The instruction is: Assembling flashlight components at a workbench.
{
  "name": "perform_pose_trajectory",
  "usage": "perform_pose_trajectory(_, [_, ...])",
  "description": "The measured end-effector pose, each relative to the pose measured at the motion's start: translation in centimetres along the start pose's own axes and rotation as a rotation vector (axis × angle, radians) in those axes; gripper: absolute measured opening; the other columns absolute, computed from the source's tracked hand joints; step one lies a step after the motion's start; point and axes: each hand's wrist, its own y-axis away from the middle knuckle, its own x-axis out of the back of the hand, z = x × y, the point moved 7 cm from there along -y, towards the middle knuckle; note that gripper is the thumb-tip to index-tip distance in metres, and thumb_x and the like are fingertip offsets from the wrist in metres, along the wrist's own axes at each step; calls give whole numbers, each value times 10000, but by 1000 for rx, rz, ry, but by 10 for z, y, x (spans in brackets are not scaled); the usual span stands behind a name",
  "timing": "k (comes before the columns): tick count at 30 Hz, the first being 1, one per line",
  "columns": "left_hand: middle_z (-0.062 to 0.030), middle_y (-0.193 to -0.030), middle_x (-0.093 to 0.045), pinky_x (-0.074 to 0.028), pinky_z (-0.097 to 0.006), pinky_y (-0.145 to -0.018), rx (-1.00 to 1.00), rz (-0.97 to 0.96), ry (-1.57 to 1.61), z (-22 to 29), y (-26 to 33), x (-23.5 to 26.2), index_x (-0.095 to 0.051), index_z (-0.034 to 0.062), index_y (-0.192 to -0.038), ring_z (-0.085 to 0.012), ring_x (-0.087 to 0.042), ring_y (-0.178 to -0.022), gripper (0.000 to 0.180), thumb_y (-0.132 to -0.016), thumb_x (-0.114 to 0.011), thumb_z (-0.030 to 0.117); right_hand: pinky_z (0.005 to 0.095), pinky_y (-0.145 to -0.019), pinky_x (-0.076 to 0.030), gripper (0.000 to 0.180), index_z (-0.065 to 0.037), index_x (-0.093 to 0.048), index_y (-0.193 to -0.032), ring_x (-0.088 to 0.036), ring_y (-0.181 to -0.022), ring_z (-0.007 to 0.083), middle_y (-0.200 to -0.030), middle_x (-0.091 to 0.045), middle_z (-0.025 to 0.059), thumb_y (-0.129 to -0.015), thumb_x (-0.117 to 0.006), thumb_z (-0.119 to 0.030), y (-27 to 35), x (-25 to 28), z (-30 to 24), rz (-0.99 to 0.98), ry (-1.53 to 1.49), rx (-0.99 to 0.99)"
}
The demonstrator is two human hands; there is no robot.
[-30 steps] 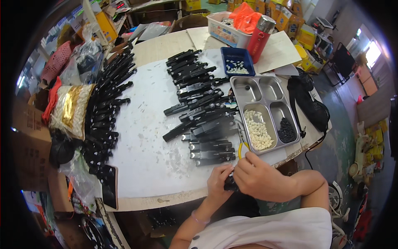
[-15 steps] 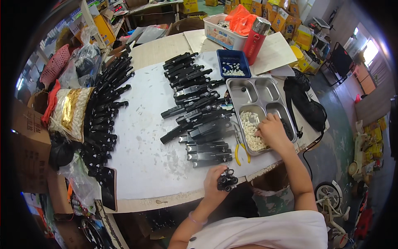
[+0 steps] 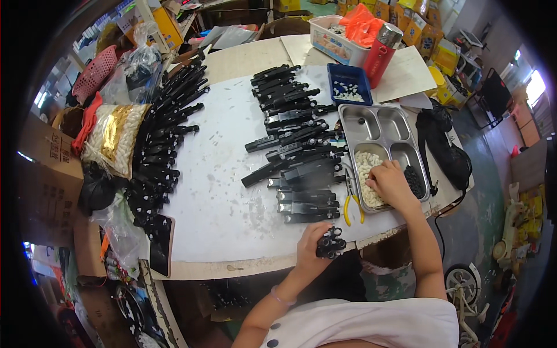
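My left hand (image 3: 310, 253) is wrapped round a bundle of black plastic parts (image 3: 331, 243), their round ringed ends facing up, just off the table's front edge. Over a compartmented metal tray (image 3: 382, 144) is my right hand (image 3: 392, 184), its fingertips pinched together among small white pieces (image 3: 365, 162). Whether a piece sits between those fingertips is hidden. Small black pieces (image 3: 413, 181) fill the compartment beside it. Yellow-handled pliers (image 3: 353, 204) lie against the tray's left side. Left of them, a column of black elongated parts (image 3: 307, 204) lies on the white sheet.
More black parts (image 3: 164, 148) line the table's left side, near a bag of white pieces (image 3: 115, 138) and a dark flat phone-like slab (image 3: 162, 246). Behind the tray stand a blue bin (image 3: 349, 84), a red flask (image 3: 383, 55) and a white tub (image 3: 336, 42). A black pouch (image 3: 444, 148) lies right.
The whole view has shifted, so the table sits further right and slightly higher. My left hand still holds the bundle, its ringed ends turned slightly. My right hand stays at the white pieces.
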Motion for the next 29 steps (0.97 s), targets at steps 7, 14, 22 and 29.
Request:
perform_pose_trajectory(7, [-144, -1083, -561, -514, -329, -753, -13, 9, -7, 2, -1, 2, -482, 70, -1168, -278, -599, -907, 647, -597, -769, -30, 277, -604, -433, 124, 28, -632, -819, -569, -667, 207, -717, -600, 111, -784, -619, -90, 19, 56, -31, 118, -461, -155])
perform_pose_trajectory(14, [-166, -1076, -565, -504, -385, -746, -43, 8, -32, 6, -4, 4, -459, 83, -1188, -347, -591, -922, 672, -600, -778, 16, 288, -663, -473, 101, 4, -654, -856, -624, -729, 217, -799, -649, 104, -757, -653, -19, 44, 65, -115, -10, -845, 4])
perform_pose_trajectory(22, [-163, -1073, -566, -504, -386, -742, -39, 2, -17, 4, -3, 2, -461, 78, -1178, -351, -592, -913, 650, -616, -785, 52, 341, -657, -482, 197, -33, -620, -844, -590, -740, 254, -789, -614, 73, -678, -726, -31, 62, 68, -138, 268, -519, 233])
perform_pose_trajectory(29, [-162, -1073, -567, -508, -388, -744, -47, 8, -25, 4, -2, 2, -462, 85, -1178, -352, -593, -920, 659, -615, -805, 92, 347, -683, -486, 191, -40, -606, -839, -589, -763, 264, -813, -607, 72, -682, -713, -18, 61, 58, -135, 251, -569, 214])
